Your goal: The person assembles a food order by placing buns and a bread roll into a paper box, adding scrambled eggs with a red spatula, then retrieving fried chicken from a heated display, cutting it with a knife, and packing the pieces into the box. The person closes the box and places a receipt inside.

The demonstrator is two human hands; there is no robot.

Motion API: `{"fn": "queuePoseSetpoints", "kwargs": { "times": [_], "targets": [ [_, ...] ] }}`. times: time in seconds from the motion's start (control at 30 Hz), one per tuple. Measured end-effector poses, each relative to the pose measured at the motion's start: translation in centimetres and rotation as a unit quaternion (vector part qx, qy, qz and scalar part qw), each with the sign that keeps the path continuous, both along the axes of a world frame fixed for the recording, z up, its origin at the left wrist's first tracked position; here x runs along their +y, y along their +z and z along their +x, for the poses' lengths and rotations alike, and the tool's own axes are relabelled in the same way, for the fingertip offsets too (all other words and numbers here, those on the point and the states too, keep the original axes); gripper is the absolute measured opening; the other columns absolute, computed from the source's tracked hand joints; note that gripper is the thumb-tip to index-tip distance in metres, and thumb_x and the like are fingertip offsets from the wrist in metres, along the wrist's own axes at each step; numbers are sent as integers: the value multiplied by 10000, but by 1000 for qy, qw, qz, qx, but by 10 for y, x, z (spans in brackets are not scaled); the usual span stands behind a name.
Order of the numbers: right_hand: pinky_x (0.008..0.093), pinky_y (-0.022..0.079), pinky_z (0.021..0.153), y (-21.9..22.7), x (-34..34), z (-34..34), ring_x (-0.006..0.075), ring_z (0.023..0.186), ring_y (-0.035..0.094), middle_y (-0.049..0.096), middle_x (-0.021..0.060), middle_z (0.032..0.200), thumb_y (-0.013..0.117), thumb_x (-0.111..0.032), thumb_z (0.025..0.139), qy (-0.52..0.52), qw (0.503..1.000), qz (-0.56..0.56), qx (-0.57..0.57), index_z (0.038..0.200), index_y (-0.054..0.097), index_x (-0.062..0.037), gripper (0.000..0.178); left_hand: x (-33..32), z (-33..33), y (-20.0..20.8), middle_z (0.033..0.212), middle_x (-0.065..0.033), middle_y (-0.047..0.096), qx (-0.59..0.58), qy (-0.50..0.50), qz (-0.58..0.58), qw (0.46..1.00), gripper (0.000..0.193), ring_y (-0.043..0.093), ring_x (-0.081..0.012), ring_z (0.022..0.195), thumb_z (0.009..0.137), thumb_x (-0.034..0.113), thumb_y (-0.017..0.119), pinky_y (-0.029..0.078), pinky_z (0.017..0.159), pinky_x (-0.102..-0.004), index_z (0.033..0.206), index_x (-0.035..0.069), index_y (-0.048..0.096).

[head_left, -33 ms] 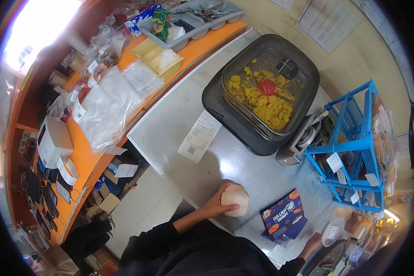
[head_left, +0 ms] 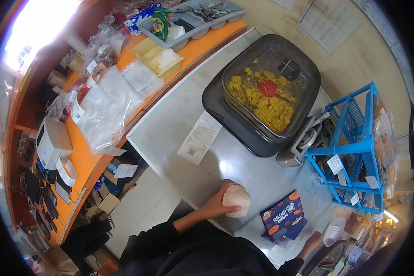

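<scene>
My left hand (head_left: 217, 205) grips a pale, cream-coloured rounded thing (head_left: 237, 201) a little above the near edge of the metal table; its exact kind does not show. Down at the lower right, my right hand (head_left: 312, 243) has its fingers curled in, close beside a clear oval plastic container (head_left: 334, 231). What those fingers hold, if anything, is hidden. Between the two hands stands a dark blue folded card (head_left: 284, 216) with orange pictures. Farther off, a large black electric pan (head_left: 241, 122) has a glass lid over yellow food (head_left: 273, 110); the lid's knob is red.
A printed receipt (head_left: 200, 137) lies by the pan on the metal table (head_left: 170, 110). Blue stacked baskets (head_left: 349, 148) with packets stand at the right. On the left, an orange counter (head_left: 94, 161) bears a white printer (head_left: 54, 140), plastic bags (head_left: 108, 108) and a grey cutlery tray (head_left: 195, 31).
</scene>
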State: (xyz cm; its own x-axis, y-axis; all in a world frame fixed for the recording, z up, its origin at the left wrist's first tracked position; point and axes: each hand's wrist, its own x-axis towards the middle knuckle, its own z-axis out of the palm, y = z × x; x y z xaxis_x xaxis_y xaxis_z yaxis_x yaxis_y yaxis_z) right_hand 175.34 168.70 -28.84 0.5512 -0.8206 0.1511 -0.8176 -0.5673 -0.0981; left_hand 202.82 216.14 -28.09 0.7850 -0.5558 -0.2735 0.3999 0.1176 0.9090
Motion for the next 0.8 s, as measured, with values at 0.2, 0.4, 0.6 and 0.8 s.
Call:
{"fn": "queuePoseSetpoints", "kwargs": {
  "times": [0.2, 0.4, 0.6, 0.8],
  "targets": [
    [452, 330, 1014, 8, 155, 110, 388, 1229, 402, 427, 257, 1313, 562, -333, 910, 117, 984, 122, -56, 1322, 404, 5, 556, -12, 48, 35, 1237, -243, 472, -172, -114, 219, 954, 933, 463, -386, 1157, 659, 504, 742, 362, 979, -492, 1363, 52, 329],
    [525, 337, 1002, -10, 177, 115, 394, 1275, 355, 358, 215, 1380, 549, -529, 848, 37, 998, 42, 27, 1396, 315, -85, 743, -47, 69, 33, 1323, -264, 377, -409, -101, 375, 826, 976, 239, -426, 1301, 644, 583, 665, 118, 1006, -685, 1390, 53, 324],
    [486, 432, 888, 19, 182, 133, 384, 1156, 483, 459, 236, 1292, 639, -501, 805, -108, 987, 89, 74, 1347, 367, -43, 761, -87, 89, 26, 1316, -212, 428, -354, -207, 408, 816, 818, 239, -405, 1318, 669, 520, 671, 40, 1044, -667, 1297, 41, 458],
    [366, 485, 808, -26, 131, 94, 306, 964, 600, 582, 244, 1108, 835, -332, 657, -143, 968, 177, -106, 1269, 391, 109, 876, -127, 78, 31, 1200, -183, 504, -470, -194, 366, 779, 658, 327, -378, 1275, 705, 433, 681, 48, 1067, -641, 1214, 45, 527]
  ]
}}
